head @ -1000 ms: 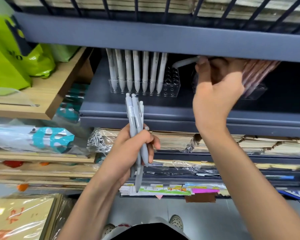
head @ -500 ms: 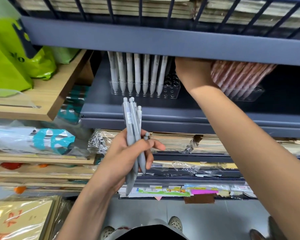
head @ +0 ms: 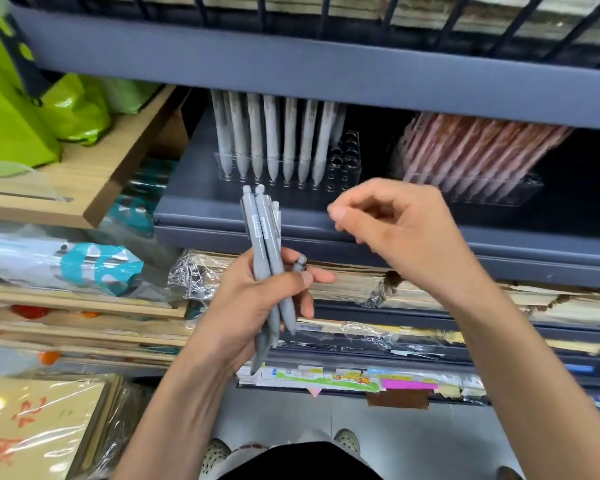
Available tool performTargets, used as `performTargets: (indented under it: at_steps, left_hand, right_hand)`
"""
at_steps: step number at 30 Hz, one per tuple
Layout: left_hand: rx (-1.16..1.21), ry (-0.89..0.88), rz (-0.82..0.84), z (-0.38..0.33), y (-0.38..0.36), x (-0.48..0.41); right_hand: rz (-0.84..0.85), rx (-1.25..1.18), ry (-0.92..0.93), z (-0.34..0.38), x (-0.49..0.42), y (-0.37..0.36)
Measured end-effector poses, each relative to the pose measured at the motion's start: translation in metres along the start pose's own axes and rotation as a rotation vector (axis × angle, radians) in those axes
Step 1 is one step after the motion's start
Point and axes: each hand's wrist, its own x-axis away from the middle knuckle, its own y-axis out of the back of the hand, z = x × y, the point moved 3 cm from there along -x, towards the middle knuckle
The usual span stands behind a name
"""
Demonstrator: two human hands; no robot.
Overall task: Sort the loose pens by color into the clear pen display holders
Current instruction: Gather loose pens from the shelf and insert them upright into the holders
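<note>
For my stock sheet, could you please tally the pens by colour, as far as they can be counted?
Racked grey pens, front row of the left holder: 7
Held grey pens, in the left hand: 4
Pink pens, in the right holder: too blurred to count
Total counted: 11, all grey

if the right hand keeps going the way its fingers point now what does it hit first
Most likely the bundle of grey click pens held upright in the left hand. The empty right hand points its pinched fingertips leftward at the bundle's upper part, with only open air between, though depth is unclear.
</note>
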Motion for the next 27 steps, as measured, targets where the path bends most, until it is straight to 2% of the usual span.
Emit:
performTargets:
  at_steps: [5,11,16,20,25,27]
  left_hand:
    - [-0.029,-0.015,0.053,0.008,-0.01,-0.007]
    - [-0.122,-0.019,0.055,0.014,-0.023,-0.012]
    - [-0.144,-0.025,0.068,0.014,-0.031,-0.013]
    - [-0.171,-0.007,0.121,0.014,-0.035,-0.01]
    - [-0.216,0.016,0.085,0.019,-0.03,-0.009]
    - [-0.188,0.019,0.066,0.019,-0.029,-0.009]
  right_hand:
    - [0.179,-0.004,-0.013,-0.013,0.017,0.0]
    - [0.291,-0.087,-0.028,-0.022,0.019,0.004]
    - [0.36,-0.046,-0.035,-0.027,0.017,0.007]
    - [0.211,-0.069,-0.038,-0.03,0.008,0.017]
    - [-0.075,-0.286,-0.083,-0.033,-0.003,0.04]
    - [-0.135,-0.394,-0.105,-0.034,-0.003,0.041]
